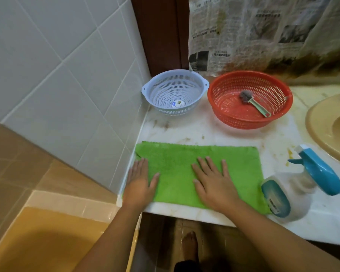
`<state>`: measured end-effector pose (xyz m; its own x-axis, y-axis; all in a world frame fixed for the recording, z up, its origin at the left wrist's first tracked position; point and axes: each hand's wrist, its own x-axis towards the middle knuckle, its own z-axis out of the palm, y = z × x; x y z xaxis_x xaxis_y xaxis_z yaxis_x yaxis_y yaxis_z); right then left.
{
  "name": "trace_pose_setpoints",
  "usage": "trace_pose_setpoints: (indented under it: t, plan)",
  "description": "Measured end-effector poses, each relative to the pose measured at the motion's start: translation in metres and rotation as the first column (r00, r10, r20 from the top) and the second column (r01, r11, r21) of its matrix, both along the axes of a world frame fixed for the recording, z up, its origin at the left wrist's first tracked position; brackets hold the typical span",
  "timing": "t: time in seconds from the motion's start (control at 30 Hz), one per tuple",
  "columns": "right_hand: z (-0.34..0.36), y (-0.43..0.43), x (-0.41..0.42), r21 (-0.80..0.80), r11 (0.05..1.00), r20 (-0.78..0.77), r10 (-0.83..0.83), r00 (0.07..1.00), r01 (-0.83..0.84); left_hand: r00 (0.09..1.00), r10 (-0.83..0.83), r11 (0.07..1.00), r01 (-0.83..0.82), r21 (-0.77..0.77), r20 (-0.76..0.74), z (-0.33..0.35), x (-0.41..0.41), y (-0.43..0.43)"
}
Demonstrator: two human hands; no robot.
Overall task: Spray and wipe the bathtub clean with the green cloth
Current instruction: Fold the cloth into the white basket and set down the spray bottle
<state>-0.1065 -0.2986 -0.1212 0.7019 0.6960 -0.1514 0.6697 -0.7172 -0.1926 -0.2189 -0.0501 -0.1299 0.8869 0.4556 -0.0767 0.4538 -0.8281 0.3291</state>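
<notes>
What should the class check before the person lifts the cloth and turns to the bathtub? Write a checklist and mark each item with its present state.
1. Green cloth ready to take: ok, it lies spread flat on the counter.
2. Hands free for a grip: ok, the left hand and the right hand rest flat on the cloth, fingers straight.
3. Spray bottle within reach: ok, it sits on the counter just right of the cloth.
4. Liquid in the bottle: cannot tell.
5. Bathtub close by: ok, it lies lower left, past the counter's end.
6. Cloth clean enough: cannot tell.
</notes>
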Motion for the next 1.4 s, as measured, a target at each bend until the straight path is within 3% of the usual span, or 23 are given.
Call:
trace_pose_setpoints:
  t: [0.27,0.4,0.47,0.63,0.73,0.9,1.13,1.3,1.4]
  plan:
    - [0.02,0.047,-0.001,-0.08,0.981,-0.075,-0.18,0.981,0.174,0.971,-0.038,0.999,0.039,0.002,-0.237,0.016,0.004,0.015]
    - [0.022,0.095,0.002,0.073,0.991,-0.144,0.124,0.982,-0.114,0.964,-0.136,0.989,0.147,0.031,-0.229,0.022,0.007,0.021]
    - [0.016,0.116,0.009,0.087,0.983,-0.151,0.176,0.973,-0.165,0.954,-0.178,0.977,0.201,0.073,-0.243,0.023,0.002,0.027]
    - [0.019,0.154,0.027,0.032,0.997,0.019,-0.076,0.997,0.075,0.941,-0.204,0.968,0.236,0.09,-0.269,0.024,-0.002,0.032]
    - [0.026,0.181,0.029,0.068,0.995,0.096,-0.073,0.993,0.067,0.95,-0.193,0.974,0.216,0.071,-0.245,0.023,0.002,0.031]
    - [0.023,0.208,0.035,0.145,0.971,-0.034,-0.188,0.982,0.191,0.977,-0.177,0.984,0.179,0.011,-0.121,0.016,0.007,0.041]
    - [0.025,0.214,0.045,0.262,0.895,-0.235,-0.305,0.923,0.362,0.972,-0.175,0.985,0.175,-0.016,-0.156,0.01,0.01,0.044]
    - [0.019,0.212,0.048,0.353,0.826,-0.237,-0.375,0.896,0.439,0.965,-0.174,0.984,0.18,0.014,-0.195,0.013,0.007,0.041]
    - [0.016,0.215,0.049,0.331,0.84,-0.168,-0.396,0.903,0.43,0.957,-0.169,0.984,0.177,0.014,-0.236,0.017,0.01,0.041]
